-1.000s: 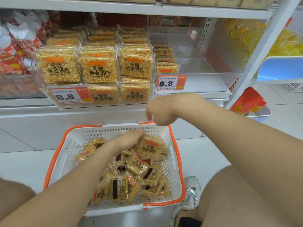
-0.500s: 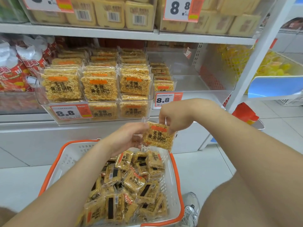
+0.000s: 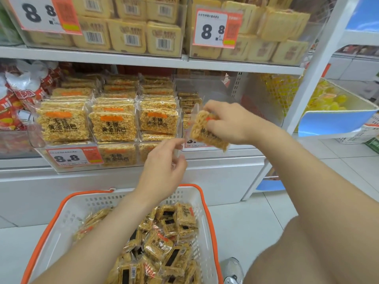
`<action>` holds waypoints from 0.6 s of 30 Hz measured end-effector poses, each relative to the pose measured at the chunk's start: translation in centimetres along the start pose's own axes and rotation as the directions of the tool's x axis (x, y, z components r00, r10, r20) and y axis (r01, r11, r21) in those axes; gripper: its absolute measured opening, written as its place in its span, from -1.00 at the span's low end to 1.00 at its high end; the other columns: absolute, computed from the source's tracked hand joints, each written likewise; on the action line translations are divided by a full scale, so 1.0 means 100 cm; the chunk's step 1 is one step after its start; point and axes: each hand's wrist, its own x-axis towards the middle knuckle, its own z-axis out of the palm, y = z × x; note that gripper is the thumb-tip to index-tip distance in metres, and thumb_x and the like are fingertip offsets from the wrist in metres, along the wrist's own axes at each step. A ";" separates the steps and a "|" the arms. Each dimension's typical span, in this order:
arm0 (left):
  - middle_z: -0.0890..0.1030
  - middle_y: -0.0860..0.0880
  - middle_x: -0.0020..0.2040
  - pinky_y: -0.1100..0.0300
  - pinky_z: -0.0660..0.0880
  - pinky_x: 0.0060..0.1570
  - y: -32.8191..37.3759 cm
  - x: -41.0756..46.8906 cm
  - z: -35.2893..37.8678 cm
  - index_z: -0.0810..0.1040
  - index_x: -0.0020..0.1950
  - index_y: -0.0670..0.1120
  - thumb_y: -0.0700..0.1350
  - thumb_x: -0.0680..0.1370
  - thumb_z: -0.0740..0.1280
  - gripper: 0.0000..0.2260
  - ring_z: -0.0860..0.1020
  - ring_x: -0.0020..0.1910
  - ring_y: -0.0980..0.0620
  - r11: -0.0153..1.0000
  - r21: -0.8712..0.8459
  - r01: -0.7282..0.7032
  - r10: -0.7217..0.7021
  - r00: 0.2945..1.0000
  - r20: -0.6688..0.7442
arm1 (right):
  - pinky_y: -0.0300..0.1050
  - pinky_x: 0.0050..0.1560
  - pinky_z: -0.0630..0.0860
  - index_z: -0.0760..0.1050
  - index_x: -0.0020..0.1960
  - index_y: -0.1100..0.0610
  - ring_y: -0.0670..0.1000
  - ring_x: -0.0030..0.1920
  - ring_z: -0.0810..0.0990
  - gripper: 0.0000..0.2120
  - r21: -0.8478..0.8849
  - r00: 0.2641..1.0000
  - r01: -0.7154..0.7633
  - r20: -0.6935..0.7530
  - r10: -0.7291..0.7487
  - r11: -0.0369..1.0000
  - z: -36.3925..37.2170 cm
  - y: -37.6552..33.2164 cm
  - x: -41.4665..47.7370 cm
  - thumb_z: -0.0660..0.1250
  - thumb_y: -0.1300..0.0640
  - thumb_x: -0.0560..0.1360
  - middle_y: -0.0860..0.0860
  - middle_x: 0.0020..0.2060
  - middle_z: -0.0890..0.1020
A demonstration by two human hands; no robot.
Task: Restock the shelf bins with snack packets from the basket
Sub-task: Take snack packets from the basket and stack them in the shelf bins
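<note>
Right hand grips tilted snack packet: golden, crumbly, orange-striped.

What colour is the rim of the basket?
Orange rim around a white basket; clearest in the head view.

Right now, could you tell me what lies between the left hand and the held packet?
Nothing; head view shows a bare gap between the left hand and the packet in the right hand.

Bare forearms, bare knee, silvery-white sneaker
</note>
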 end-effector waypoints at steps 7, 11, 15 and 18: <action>0.18 0.05 0.62 0.07 0.49 -0.33 0.012 0.008 0.006 0.38 0.53 -0.01 -0.09 0.66 0.27 -0.58 0.55 -0.17 0.01 0.852 0.440 -0.283 0.180 0.948 0.261 | 0.17 0.08 0.39 0.34 0.37 0.00 0.28 0.10 0.48 -0.68 -0.183 0.955 -0.011 -0.294 -0.044 0.983 0.013 0.032 0.027 0.16 0.09 0.63 0.11 0.09 0.55; -0.12 0.08 0.72 0.13 0.39 -0.35 0.010 0.014 0.010 0.15 0.66 0.03 -0.04 0.68 0.23 -0.44 0.44 -0.24 0.01 0.796 0.548 -0.259 0.056 0.932 0.359 | 0.26 0.20 0.40 0.28 0.48 -0.11 0.27 0.18 0.39 -0.63 -0.262 0.986 -0.010 -0.162 -0.034 0.965 0.034 0.045 0.048 0.16 0.14 0.70 0.09 0.19 0.46; -0.31 0.04 0.71 0.10 0.42 -0.38 0.009 0.021 0.011 0.12 0.67 0.04 -0.02 0.68 0.21 -0.44 0.45 -0.27 -0.02 0.758 0.603 -0.248 -0.017 0.917 0.399 | 0.23 0.34 0.33 0.32 0.51 -0.09 0.26 0.22 0.36 -0.61 -0.143 0.999 -0.031 -0.023 0.028 0.989 0.050 0.056 0.069 0.22 0.08 0.71 0.14 0.22 0.45; -0.37 -0.01 0.69 0.11 0.36 -0.42 0.012 0.024 0.013 0.22 0.63 0.04 -0.01 0.69 0.21 -0.51 0.38 -0.36 0.02 0.741 0.627 -0.239 -0.042 0.916 0.399 | 0.15 0.42 0.29 0.48 0.47 -0.04 0.14 0.33 0.34 -0.62 -0.081 0.999 -0.025 -0.030 0.022 0.996 0.049 0.056 0.077 0.35 0.06 0.66 0.05 0.24 0.53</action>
